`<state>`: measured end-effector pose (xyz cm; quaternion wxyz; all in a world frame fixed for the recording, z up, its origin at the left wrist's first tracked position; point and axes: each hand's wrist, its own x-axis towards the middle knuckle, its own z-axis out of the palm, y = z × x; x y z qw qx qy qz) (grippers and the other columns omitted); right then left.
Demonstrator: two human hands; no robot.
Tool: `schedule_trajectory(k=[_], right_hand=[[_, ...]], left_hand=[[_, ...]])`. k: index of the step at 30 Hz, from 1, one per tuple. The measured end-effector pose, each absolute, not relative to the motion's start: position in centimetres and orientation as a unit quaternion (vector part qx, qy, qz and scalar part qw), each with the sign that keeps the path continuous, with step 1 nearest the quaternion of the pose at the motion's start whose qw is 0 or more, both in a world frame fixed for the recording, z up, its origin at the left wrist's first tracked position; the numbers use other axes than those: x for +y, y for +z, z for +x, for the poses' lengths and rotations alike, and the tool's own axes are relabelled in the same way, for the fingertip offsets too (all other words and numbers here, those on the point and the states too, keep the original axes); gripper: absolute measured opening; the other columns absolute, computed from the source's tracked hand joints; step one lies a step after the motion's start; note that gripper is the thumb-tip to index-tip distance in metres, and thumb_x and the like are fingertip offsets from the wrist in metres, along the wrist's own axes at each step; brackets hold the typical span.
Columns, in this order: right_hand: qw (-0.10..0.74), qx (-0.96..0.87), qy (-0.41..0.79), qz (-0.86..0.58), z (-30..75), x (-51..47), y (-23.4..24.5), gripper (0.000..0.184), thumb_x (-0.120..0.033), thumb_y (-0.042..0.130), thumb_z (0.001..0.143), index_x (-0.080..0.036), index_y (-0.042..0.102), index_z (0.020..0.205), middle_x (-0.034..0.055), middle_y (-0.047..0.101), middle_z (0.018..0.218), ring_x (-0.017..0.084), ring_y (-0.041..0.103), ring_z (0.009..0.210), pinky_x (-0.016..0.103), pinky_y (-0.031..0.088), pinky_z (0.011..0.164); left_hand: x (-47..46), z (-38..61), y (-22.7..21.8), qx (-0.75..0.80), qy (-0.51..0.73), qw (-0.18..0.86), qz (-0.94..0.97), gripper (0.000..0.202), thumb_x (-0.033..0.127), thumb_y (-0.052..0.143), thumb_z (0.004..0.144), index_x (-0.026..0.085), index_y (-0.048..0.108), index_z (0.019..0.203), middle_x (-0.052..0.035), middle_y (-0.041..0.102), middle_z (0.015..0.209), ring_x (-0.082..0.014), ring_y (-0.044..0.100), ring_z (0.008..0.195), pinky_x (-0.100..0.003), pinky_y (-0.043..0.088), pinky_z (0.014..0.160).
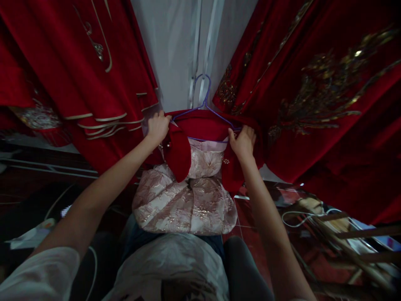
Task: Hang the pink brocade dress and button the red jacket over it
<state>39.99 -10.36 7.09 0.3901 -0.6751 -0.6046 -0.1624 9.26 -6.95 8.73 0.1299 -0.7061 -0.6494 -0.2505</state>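
Observation:
A pale pink brocade dress (188, 205) with a full skirt hangs in front of my body. Over its bodice lies a short red jacket (178, 154), its two front panels parted. Both garments are on a thin purple hanger (206, 98), whose hook points up toward the metal posts. My left hand (158, 127) is closed on the jacket's left shoulder, close to the hanger's end. At the opposite shoulder, my right hand (244, 141) grips the red cloth with the thumb on top. Cloth hides some of the fingertips.
Long red garments with gold trim (109, 92) hang at left, and more with gold embroidery (326, 83) at right. Pale metal posts (203, 42) stand behind the hanger. A wooden frame (338, 238) and a white cable (297, 215) are at lower right, above red floor tiles (250, 234).

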Motion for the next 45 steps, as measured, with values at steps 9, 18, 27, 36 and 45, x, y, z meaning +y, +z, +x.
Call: schedule_trajectory(k=[9, 18, 27, 36, 45], right_hand=[[0.374, -0.583, -0.212, -0.689, 41.6, -10.3, 6.8, 0.065, -0.060, 0.028, 0.091, -0.003, 0.056, 0.107, 0.0280, 0.056, 0.109, 0.037, 0.047, 0.108, 0.053, 0.033, 0.093], [0.317, -0.613, -0.189, -0.698, 43.7, -10.0, 8.2, 0.074, -0.073, 0.033, 0.083, -0.006, 0.063, 0.090, 0.0260, 0.062, 0.092, 0.035, 0.056, 0.095, 0.048, 0.040, 0.084], [0.337, -0.677, -0.032, -0.654, 45.2, -12.3, 9.2, 0.061, -0.075, 0.035, 0.082, -0.019, 0.052, 0.062, 0.0037, 0.055, 0.056, 0.016, 0.048, 0.055, 0.028, 0.034, 0.056], [0.435, -0.670, 0.023, -0.601, 46.5, -13.3, 8.4, 0.052, -0.067, 0.036, 0.086, -0.020, 0.051, 0.071, 0.0011, 0.055, 0.063, 0.015, 0.051, 0.061, 0.026, 0.035, 0.059], [0.505, -0.651, -0.006, -0.567, 48.0, -13.3, 6.2, 0.036, -0.051, 0.035, 0.092, -0.020, 0.054, 0.087, 0.0032, 0.060, 0.077, 0.017, 0.056, 0.070, 0.028, 0.041, 0.068]], left_hand=[[-7.9, 9.3, 9.2, -0.667, -0.237, 0.138, -0.693, 0.041, 0.033, 0.036, 0.089, 0.015, 0.058, 0.119, -0.0226, 0.043, 0.129, -0.0373, 0.058, 0.101, -0.050, 0.044, 0.081], [-8.3, 8.4, 8.7, -0.646, -0.245, 0.142, -0.709, 0.044, 0.019, 0.035, 0.086, 0.021, 0.051, 0.127, -0.0191, 0.032, 0.143, -0.0375, 0.052, 0.112, -0.052, 0.045, 0.084], [-4.2, 3.8, 7.3, -0.673, -0.199, 0.005, -0.713, 0.046, 0.022, 0.053, 0.069, 0.016, 0.062, 0.113, -0.0150, 0.062, 0.108, -0.0330, 0.060, 0.099, -0.042, 0.047, 0.085], [-6.9, 0.0, 8.3, -0.586, -0.118, -0.401, -0.694, 0.021, 0.035, 0.062, 0.064, 0.019, 0.069, 0.076, -0.0073, 0.070, 0.086, -0.0180, 0.062, 0.076, -0.024, 0.049, 0.061], [-3.5, 1.5, 5.5, -0.544, -0.385, -0.288, -0.688, 0.035, 0.041, 0.055, 0.082, 0.014, 0.061, 0.104, -0.0078, 0.068, 0.090, -0.0149, 0.063, 0.074, -0.029, 0.051, 0.073]])
